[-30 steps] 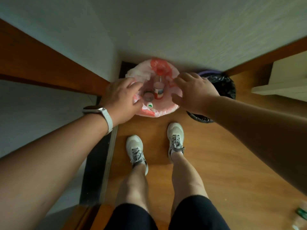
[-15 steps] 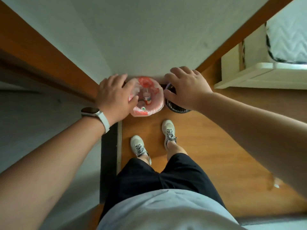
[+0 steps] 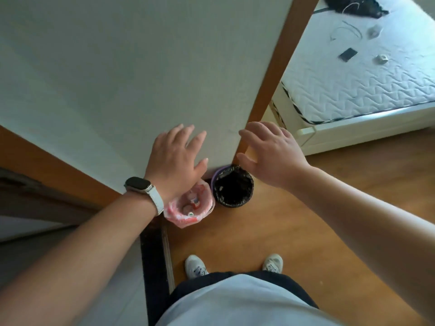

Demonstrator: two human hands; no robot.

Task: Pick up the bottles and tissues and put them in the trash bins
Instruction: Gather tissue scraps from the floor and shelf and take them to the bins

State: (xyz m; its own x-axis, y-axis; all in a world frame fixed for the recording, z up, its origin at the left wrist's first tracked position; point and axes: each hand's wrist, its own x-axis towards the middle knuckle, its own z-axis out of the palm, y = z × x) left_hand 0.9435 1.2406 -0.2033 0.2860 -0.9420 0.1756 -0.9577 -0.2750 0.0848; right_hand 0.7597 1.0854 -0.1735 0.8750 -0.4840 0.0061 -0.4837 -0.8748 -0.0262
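Two trash bins stand on the wooden floor against the white wall. The left bin (image 3: pixel 182 216) has a pink-and-white bag, and several bottles (image 3: pixel 195 202) lie inside it. The right bin (image 3: pixel 247 200) is purple with a black bag; its inside is too dark to read. My left hand (image 3: pixel 175 161), with a watch on the wrist, hovers open high above the pink bin and covers part of its rim. My right hand (image 3: pixel 270 154) floats open above the black bin, fingers spread. Neither hand holds anything.
A white mattress (image 3: pixel 367 74) on a low frame lies at the right, with a phone (image 3: pixel 348 54), small objects and dark cloth on it. A wooden post (image 3: pixel 270 74) runs up the wall. A dark door threshold (image 3: pixel 153 250) is at the left. My feet stand below the bins.
I have stood up and stepped back: the bins look smaller and farther. Both hands have lifted away from the bin rims and spread open. The mattress has come into view.
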